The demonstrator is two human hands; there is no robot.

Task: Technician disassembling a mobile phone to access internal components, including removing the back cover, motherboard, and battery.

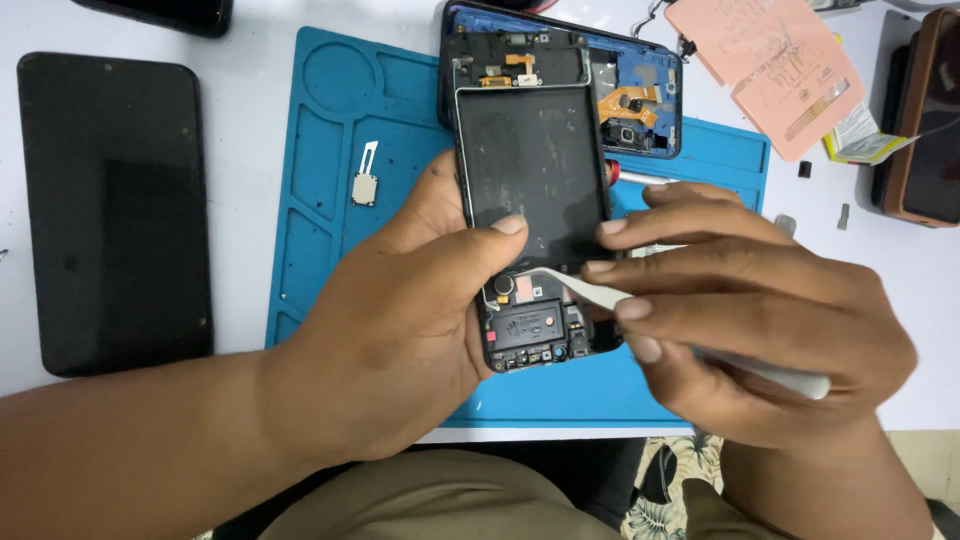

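— Where's the opened phone?
— Over the blue mat, near the desk's front edge, gripped in the left hand.
— And the right hand?
— Closed around white tweezers, tips at the phone's lower end.

Matt blue, seemingly rubbery mat; glossy black glass panel; smooth white tweezers.

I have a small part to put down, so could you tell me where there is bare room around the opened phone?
The blue mat is free at its left, apart from one small part, and the white table shows bare between the mat and the black panel. The top right is crowded: blue back cover, pink sheet, brown case.
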